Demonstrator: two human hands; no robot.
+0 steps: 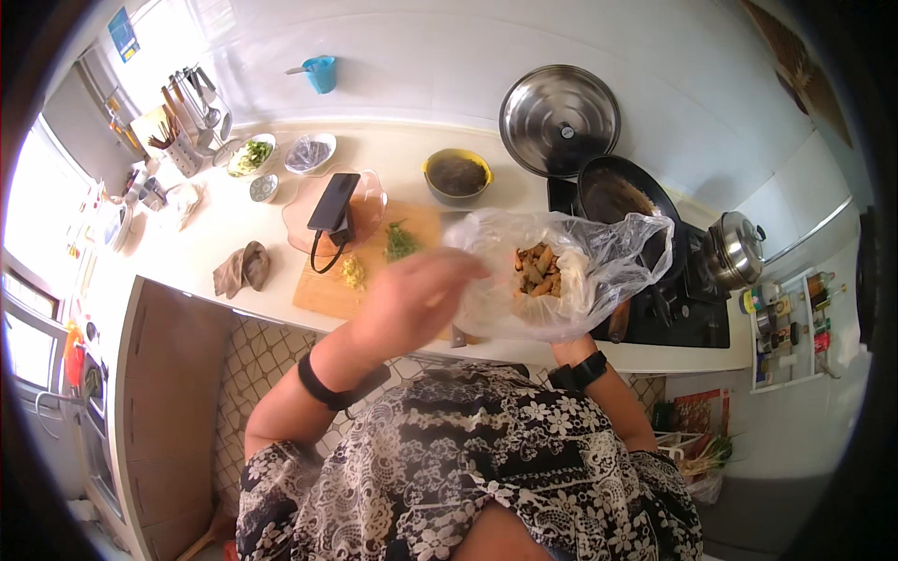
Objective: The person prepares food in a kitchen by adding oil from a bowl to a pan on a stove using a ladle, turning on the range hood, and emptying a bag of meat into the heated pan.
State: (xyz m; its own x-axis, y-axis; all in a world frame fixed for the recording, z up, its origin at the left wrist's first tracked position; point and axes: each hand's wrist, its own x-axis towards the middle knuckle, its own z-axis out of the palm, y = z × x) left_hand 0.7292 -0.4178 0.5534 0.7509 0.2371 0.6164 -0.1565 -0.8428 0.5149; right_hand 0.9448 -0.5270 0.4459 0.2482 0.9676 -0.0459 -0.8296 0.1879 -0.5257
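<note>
A clear plastic bag (484, 308), spread wide at the mouth, is held above the counter's front edge. Brown, irregular pieces of food (539, 272) lie inside it. My right hand (572, 348) supports the bag from below; the bag hides most of its fingers. At the bag's left side, my left hand (421, 294) is raised and blurred by motion, its fingers curled. Whether anything is between them cannot be made out. Beneath that hand, a wooden cutting board (316, 291) carries chopped greens (400, 242) and minced yellowish bits (353, 272). A knife handle (457, 338) juts from under the bag.
A black wok (624, 182) and a steel pot (735, 251) stand on the black cooktop (701, 326). A large steel lid (560, 119) leans on the wall. Behind the board are a yellow-rimmed bowl (457, 174) and a phone (334, 200) on a stand. A brown cloth (242, 270) lies left.
</note>
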